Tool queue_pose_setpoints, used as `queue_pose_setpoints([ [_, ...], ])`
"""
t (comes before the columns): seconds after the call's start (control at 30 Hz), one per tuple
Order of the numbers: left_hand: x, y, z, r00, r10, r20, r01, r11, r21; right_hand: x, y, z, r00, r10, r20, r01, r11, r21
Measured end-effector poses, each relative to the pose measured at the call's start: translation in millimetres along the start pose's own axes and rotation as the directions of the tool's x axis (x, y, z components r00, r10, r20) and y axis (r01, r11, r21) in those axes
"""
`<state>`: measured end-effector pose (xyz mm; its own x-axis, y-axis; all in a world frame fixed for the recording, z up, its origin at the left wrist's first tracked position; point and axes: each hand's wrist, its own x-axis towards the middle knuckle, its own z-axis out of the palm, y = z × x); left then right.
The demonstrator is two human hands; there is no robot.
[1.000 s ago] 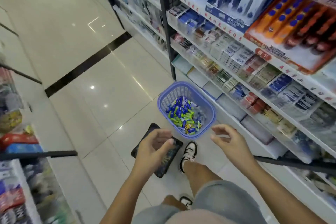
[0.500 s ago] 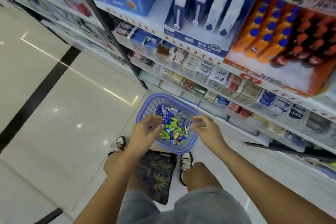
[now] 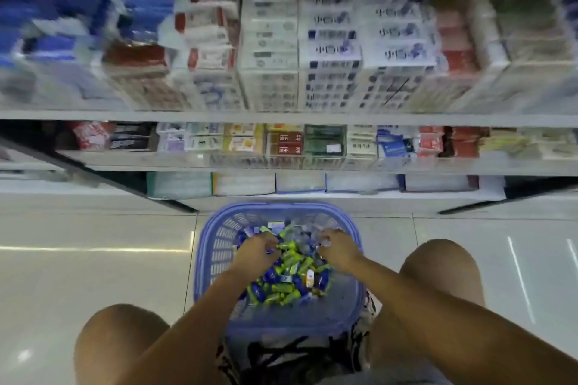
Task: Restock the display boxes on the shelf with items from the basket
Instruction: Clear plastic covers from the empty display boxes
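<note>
While crouched over a blue perforated plastic basket (image 3: 215,247) on the pale glossy tiled floor (image 3: 93,275), reaching in with both arms, bare knees to either side. Left hand (image 3: 255,251) down among small wrapped items in blue, green and yellow (image 3: 286,278), fingers curled narrow into the heap; whether anything is actually pinched, cannot tell. Right hand (image 3: 339,248) likewise lowered onto the pile, towards the far right of the basket, fingers bent close around some clear or pale wrappers (image 3: 316,233); grip itself hidden. Hands apart, green packets between them. Just beyond the basket, white metal shelving (image 3: 281,118) in tiers, packed with rows of small cartons in clear display boxes (image 3: 283,147), upper rows badly blurred. Lowest tier holding flat pale packs (image 3: 244,183).
</note>
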<state>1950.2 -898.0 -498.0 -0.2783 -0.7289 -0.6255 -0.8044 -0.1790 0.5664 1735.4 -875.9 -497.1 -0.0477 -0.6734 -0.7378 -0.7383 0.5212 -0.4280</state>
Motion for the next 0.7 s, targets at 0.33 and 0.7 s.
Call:
queue_pose_setpoints([
  [0.33, 152, -98, 128, 0.963, 0.160, 0.219, -0.240, 0.877, 0.415, 153, 70, 150, 0.994, 0.013, 0.112, -0.009, 0.999, -0.035],
  [0.7, 176, -140, 172, 0.965, 0.211, 0.154, -0.259, 0.852, 0.455, 169, 94, 207, 0.997, 0.032, -0.070, -0.041, 0.992, -0.119],
])
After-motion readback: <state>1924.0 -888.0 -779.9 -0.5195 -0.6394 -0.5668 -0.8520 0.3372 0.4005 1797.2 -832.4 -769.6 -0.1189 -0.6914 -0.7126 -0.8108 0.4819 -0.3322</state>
